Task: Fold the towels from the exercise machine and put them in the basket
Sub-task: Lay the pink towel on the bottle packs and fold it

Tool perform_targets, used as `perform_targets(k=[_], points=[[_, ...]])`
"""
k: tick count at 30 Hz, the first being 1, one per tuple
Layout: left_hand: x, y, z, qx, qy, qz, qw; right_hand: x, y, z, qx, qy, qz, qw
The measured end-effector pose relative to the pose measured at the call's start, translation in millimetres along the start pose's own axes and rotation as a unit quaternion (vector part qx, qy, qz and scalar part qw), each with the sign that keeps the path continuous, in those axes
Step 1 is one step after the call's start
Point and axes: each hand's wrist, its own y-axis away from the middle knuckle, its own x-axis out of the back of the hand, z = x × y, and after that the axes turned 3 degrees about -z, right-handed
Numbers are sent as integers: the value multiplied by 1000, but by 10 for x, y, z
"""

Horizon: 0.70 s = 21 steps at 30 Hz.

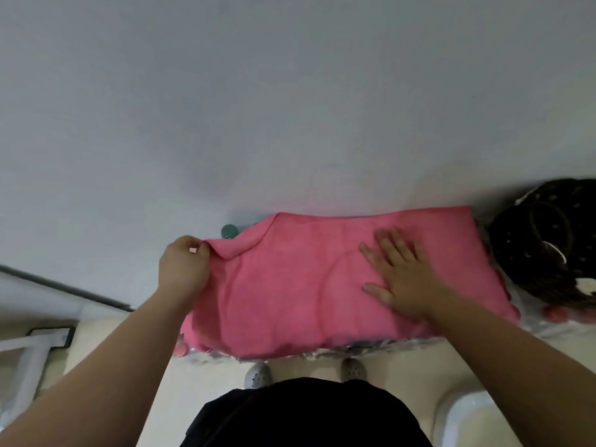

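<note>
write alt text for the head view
A pink towel lies spread over a plastic-wrapped pack; the left hand pinches its left corner and the right hand presses flat on it. A dark woven basket sits just to the right.

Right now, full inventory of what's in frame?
towel: 1, pink, spread over the wrapped pack, centre
wrapped pack: 1, clear plastic, under the towel
cap: 1, teal, behind the towel's left corner
basket: 1, dark woven, right of the towel
frame: 1, white, lower left
shoes: 2, grey, bottom centre
left hand: 1, pinches the towel's left corner
right hand: 1, flat on the towel's right half
</note>
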Motion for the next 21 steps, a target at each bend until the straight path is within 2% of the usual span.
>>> perform_targets(k=[4, 7, 8, 10, 11, 13, 16, 17, 18, 21], points=[[32, -176, -81, 15, 11, -68, 997, 118, 27, -130, -47, 8, -19, 999], [76, -115, -58, -26, 44, -106, 993, 358, 32, -483, -82, -10, -4, 997], [104, -74, -38, -42, 57, -115, 991, 458, 32, -671, -78, -42, 25, 996], [140, 12, 0, -68, 79, -127, 986, 639, 33, -1108, -55, -202, 79, 975], [154, 64, 29, -79, 82, -129, 985, 714, 26, -1339, -35, -304, 85, 948], [158, 129, 66, -106, 80, -131, 982, 844, -9, -1812, -1, -485, 58, 872], [137, 160, 58, -154, 71, -151, 974, 998, -97, -2302, -29, -708, 18, 705], [126, 156, 37, -165, 66, -157, 971, 1050, -123, -2385, -47, -756, 10, 652], [115, 152, 14, -173, 63, -160, 970, 1093, -142, -2435, -64, -787, 5, 614], [114, 159, -26, -179, 66, -163, 968, 1159, -185, -2492, -96, -838, -9, 538]])
